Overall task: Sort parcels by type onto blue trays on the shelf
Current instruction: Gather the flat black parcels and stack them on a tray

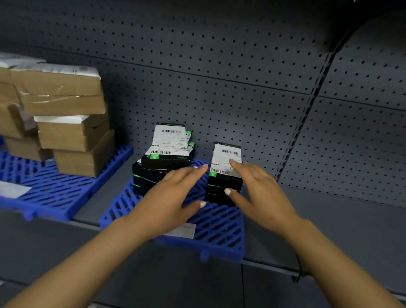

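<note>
The middle blue tray (217,230) carries two stacks of black parcels with white barcode labels. The left stack (165,160) is taller and a bit uneven; the right stack (223,179) is neat. My right hand (259,194) lies against the right stack, fingers flat on its top label and thumb touching its front face, not clasped around it. My left hand (174,195) hovers flat and open over the tray, fingertips pointing into the gap between the two stacks. A second blue tray (55,191) on the left holds a pile of brown cardboard parcels (59,118).
The trays sit on a grey shelf (349,228) backed by a perforated panel (226,95). A white slip (5,188) lies on the left tray and a small label (184,230) on the middle tray's front. Another shelf overhangs above.
</note>
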A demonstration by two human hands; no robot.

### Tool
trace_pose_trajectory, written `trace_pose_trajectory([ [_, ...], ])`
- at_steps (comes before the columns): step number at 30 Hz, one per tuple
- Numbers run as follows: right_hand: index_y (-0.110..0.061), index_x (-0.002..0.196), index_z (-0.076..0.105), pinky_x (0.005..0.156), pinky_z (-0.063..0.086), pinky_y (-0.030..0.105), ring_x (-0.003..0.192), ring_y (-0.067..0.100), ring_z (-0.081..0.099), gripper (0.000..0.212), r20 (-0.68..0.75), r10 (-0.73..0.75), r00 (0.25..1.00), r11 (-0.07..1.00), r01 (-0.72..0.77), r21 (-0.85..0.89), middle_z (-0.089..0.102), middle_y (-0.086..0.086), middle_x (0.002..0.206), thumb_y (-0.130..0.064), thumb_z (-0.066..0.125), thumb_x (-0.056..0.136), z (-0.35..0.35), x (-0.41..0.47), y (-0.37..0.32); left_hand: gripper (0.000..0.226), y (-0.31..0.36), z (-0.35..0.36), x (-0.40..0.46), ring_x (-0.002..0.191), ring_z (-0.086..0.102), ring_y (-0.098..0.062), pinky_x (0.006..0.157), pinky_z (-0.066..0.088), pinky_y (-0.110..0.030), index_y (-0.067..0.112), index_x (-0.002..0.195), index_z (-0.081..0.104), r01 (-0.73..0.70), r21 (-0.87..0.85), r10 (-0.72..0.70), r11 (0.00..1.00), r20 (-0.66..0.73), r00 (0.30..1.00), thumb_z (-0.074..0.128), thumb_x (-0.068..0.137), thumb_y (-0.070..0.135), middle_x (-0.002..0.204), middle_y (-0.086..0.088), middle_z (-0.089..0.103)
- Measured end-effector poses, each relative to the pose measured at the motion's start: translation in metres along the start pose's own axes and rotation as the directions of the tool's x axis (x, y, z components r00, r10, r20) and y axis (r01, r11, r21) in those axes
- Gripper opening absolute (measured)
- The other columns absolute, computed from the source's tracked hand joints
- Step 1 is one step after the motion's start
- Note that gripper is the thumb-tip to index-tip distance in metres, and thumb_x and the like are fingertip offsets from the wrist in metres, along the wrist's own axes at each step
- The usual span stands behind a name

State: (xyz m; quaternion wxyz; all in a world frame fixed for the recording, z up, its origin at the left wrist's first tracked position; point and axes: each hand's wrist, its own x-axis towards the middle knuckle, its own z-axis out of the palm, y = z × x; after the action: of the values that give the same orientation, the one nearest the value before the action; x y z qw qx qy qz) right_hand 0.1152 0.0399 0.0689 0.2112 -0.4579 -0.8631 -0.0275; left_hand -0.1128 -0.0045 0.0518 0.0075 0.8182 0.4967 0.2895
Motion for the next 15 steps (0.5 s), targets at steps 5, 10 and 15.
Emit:
trace_pose_trajectory([
  [5,-0.026,0.148,0.023,0.111,0.029,0.039,0.138,0.016,0.027,0.064,-0.016,-0.08,0.997,0.996,0.081,0.04,0.037,-0.002,0.147,-0.048,0.047,0.093,0.003,0.022,-0.011,0.067,0.008,-0.026,-0.013,0.132,0.027,-0.005,0.104,0.014,-0.007,0.029,0.148,0.024,-0.014,0.047,0.017,0.999,-0.067,0.998,0.056,0.091,0.042,0.145,0.009,0.035],
  [10,-0.03,0.149,0.02,0.113,0.021,0.031,0.138,0.012,0.024,0.065,0.004,-0.124,0.992,0.99,0.124,0.065,0.033,-0.005,0.15,-0.052,0.044,0.093,0.009,0.044,-0.025,0.06,-0.009,-0.055,-0.02,0.127,0.037,-0.011,0.105,0.025,-0.016,0.027,0.145,0.036,0.003,0.133,0.011,0.991,-0.109,0.994,0.049,0.09,0.048,0.138,0.004,0.044],
  [15,-0.032,0.149,0.015,0.114,0.014,0.029,0.141,0.011,0.017,0.067,0.039,-0.136,0.99,0.988,0.132,0.081,0.026,-0.008,0.153,-0.055,0.042,0.093,0.017,0.058,-0.039,0.065,-0.04,-0.061,-0.017,0.131,0.036,-0.019,0.106,0.033,-0.031,0.028,0.146,0.033,0.105,0.178,-0.088,0.978,-0.098,0.991,0.052,0.088,0.053,0.142,-0.002,0.043],
])
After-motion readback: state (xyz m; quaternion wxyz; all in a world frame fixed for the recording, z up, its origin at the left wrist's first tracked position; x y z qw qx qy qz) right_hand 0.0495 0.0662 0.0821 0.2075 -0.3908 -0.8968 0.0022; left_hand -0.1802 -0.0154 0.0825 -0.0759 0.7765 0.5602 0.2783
